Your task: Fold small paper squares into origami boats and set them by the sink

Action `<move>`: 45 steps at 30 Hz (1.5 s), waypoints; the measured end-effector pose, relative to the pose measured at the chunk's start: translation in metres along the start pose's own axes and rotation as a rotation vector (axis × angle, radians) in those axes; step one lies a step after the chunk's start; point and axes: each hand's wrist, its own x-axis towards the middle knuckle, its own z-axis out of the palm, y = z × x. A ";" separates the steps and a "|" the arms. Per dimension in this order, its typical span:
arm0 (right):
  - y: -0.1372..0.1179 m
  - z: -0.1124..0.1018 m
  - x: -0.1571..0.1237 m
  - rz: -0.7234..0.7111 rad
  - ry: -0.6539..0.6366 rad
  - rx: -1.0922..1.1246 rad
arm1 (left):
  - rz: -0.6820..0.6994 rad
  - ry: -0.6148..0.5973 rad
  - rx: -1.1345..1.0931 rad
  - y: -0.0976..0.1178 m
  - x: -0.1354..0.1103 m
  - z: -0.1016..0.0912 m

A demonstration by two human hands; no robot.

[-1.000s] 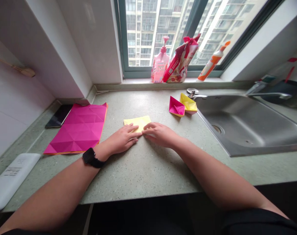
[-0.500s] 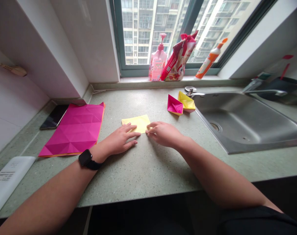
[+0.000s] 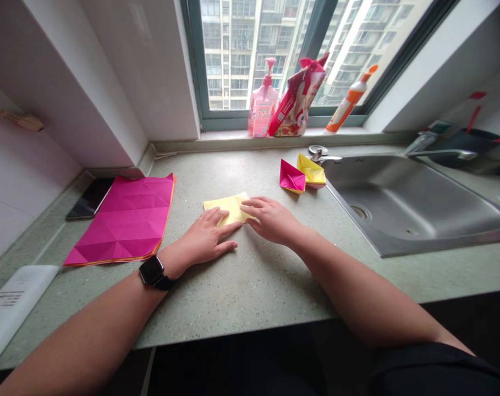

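A folded piece of yellow paper (image 3: pixel 227 205) lies flat on the speckled counter (image 3: pixel 250 286). My left hand (image 3: pixel 206 234) rests on its near left part, fingers spread and thumb stretched out over the counter. On the paper's right end lies my right hand (image 3: pixel 270 217), its fingers extended across the edge. Parts of the paper are hidden under both hands. Beyond my right hand stand a pink folded-paper boat (image 3: pixel 292 177) and a yellow one (image 3: pixel 312 171), side by side. A stack of creased magenta paper (image 3: pixel 130 220) lies to the left of my left hand.
A steel sink (image 3: pixel 415 209) takes up the right side. On the windowsill stand a pink pump bottle (image 3: pixel 262 110), a red bag (image 3: pixel 297 102) and an orange-white bottle (image 3: pixel 351 104). A black phone (image 3: pixel 91 199) and a white slab-like object (image 3: pixel 14 311) lie at left.
My right hand has moved from pinching the paper's right corner to lying with extended fingers over its right end. My left hand has shifted slightly right along the near edge.
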 end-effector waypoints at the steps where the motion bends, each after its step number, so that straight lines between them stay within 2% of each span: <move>1: -0.002 0.002 0.001 -0.022 -0.022 0.021 | -0.001 -0.003 0.001 -0.001 0.000 0.000; 5: -0.003 0.005 0.000 -0.021 -0.093 0.090 | -0.001 -0.019 -0.005 -0.004 0.000 -0.003; 14: -0.001 0.004 -0.002 -0.015 -0.097 0.120 | -0.117 -0.007 0.038 -0.005 -0.018 -0.029; 21: 0.000 0.004 -0.003 -0.014 -0.101 0.113 | -0.168 -0.066 0.086 -0.010 -0.024 -0.043; 28: -0.003 0.001 -0.002 0.003 -0.128 0.097 | -0.267 0.072 0.121 -0.005 -0.011 -0.031; 32: -0.003 0.001 -0.002 -0.001 -0.127 0.096 | -0.325 0.045 0.145 -0.006 -0.008 -0.023; 37: -0.003 0.002 -0.002 0.005 -0.120 0.087 | -0.405 -0.006 0.153 -0.012 -0.007 -0.025; 45: -0.002 0.004 -0.001 -0.015 -0.120 0.110 | -0.405 -0.049 0.073 -0.024 -0.004 -0.027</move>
